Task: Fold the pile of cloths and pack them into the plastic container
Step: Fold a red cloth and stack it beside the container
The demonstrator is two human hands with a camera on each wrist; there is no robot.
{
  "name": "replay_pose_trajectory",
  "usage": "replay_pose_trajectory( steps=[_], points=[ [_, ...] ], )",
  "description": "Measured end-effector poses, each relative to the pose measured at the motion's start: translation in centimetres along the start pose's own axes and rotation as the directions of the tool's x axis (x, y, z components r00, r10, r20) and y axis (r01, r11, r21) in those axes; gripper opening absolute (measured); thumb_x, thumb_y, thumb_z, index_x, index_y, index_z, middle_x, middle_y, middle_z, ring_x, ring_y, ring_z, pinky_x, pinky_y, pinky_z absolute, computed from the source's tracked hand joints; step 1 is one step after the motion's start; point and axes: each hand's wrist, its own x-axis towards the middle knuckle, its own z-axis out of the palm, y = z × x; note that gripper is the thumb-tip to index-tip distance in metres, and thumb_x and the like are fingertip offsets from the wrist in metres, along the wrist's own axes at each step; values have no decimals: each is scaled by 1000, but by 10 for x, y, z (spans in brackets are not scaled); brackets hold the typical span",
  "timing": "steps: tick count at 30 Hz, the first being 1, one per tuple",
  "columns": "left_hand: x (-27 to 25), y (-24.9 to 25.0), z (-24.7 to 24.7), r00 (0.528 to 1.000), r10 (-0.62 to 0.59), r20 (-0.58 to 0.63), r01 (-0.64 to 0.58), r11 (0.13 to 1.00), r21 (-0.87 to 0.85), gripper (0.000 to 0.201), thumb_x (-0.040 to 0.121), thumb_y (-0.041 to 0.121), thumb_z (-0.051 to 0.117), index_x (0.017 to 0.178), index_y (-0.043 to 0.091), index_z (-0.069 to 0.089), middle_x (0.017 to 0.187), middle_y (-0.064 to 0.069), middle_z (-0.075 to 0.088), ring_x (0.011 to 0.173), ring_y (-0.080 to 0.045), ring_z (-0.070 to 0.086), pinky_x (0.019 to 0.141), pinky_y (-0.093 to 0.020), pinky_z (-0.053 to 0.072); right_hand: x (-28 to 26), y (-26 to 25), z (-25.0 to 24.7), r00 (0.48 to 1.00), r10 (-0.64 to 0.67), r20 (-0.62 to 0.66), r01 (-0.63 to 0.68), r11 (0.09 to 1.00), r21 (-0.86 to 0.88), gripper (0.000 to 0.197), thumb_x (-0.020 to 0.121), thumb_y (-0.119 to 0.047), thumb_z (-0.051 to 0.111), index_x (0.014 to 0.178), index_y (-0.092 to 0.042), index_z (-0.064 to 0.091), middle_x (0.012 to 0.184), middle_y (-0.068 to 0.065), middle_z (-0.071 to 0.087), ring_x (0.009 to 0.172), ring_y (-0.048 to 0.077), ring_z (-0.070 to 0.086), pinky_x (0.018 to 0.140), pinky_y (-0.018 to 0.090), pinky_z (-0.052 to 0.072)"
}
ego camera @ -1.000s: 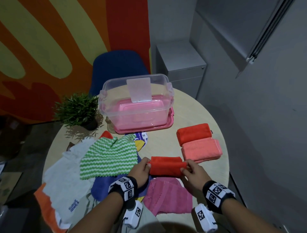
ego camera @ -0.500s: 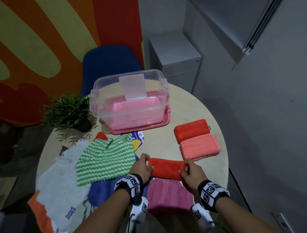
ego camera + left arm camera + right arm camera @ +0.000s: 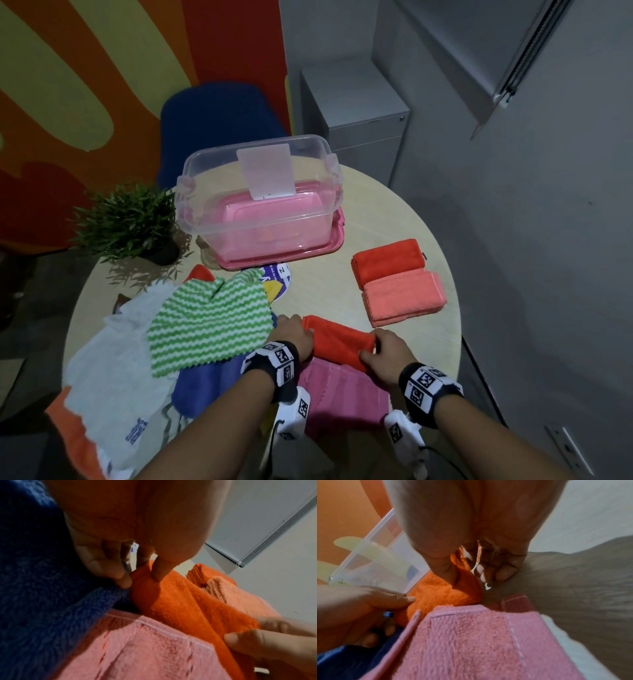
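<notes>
A folded orange cloth (image 3: pixel 337 339) lies near the table's front, half over a pink cloth (image 3: pixel 342 394). My left hand (image 3: pixel 291 334) pinches its left end, thumb on top (image 3: pixel 158 573). My right hand (image 3: pixel 383 349) pinches its right end (image 3: pixel 453 574). Two folded cloths, a red one (image 3: pixel 388 260) and a salmon one (image 3: pixel 404 296), lie side by side at the right. The clear plastic container (image 3: pixel 260 195) stands at the back on its pink lid (image 3: pixel 337 245). An unfolded pile with a green striped cloth (image 3: pixel 209 322), a blue cloth (image 3: pixel 202 387) and a white cloth (image 3: pixel 113 370) covers the left.
A potted plant (image 3: pixel 132 222) stands at the table's back left. A blue chair (image 3: pixel 219 120) and a grey cabinet (image 3: pixel 356 113) are behind the round table (image 3: pixel 376 202). Bare tabletop shows between the container and the folded cloths.
Both hands keep hold of the orange cloth's ends and it stays in much the same spot. The head view has shifted slightly.
</notes>
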Motion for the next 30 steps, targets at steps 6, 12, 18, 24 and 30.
replay_pose_trajectory(
  steps=[6, 12, 18, 24, 30],
  points=[
    [-21, 4, -12, 997, 69, -38, -76, 973, -217, 29, 105, 36, 32, 117, 9, 38, 85, -5, 52, 78, -27, 54, 68, -34, 41, -6, -4, -12, 996, 44, 72, -66, 934, 352, 27, 76, -37, 67, 98, -20, 62, 94, 6, 72, 83, 23, 69, 79, 39, 57],
    [-47, -5, -19, 975, 98, -199, -199, 779, -594, 24, 99, 35, 53, 114, 16, 47, 92, -2, 61, 85, -23, 61, 75, -33, 48, -25, -17, -32, 998, -15, 68, -30, 794, 607, 26, 93, -5, 61, 117, -9, 51, 91, 11, 66, 82, 25, 67, 66, 30, 56],
    [-70, -19, -30, 958, 189, -213, -283, 548, -787, 42, 90, 5, 65, 114, 35, 52, 107, -11, 60, 88, -25, 64, 78, -45, 58, -42, -27, -44, 982, -162, 101, 39, 687, 726, 47, 93, 7, 54, 121, -31, 57, 114, 16, 59, 74, 32, 69, 55, 38, 59],
    [-85, -27, -41, 906, 295, -302, -422, 610, -670, 29, 95, -3, 53, 107, 19, 68, 109, 6, 62, 84, -6, 61, 65, -13, 50, -49, -40, -46, 987, -159, 11, 104, 694, 712, 14, 95, -8, 63, 108, -12, 66, 102, 23, 63, 64, 29, 66, 49, 34, 56],
    [-73, -17, -47, 874, 378, -305, -482, 600, -638, 18, 97, 17, 59, 109, 27, 69, 111, 7, 68, 85, -18, 66, 73, -20, 54, -50, -42, -63, 989, -90, -118, 147, 703, 696, 13, 96, -18, 63, 108, -14, 68, 104, 23, 65, 69, 30, 69, 49, 33, 56]
  ],
)
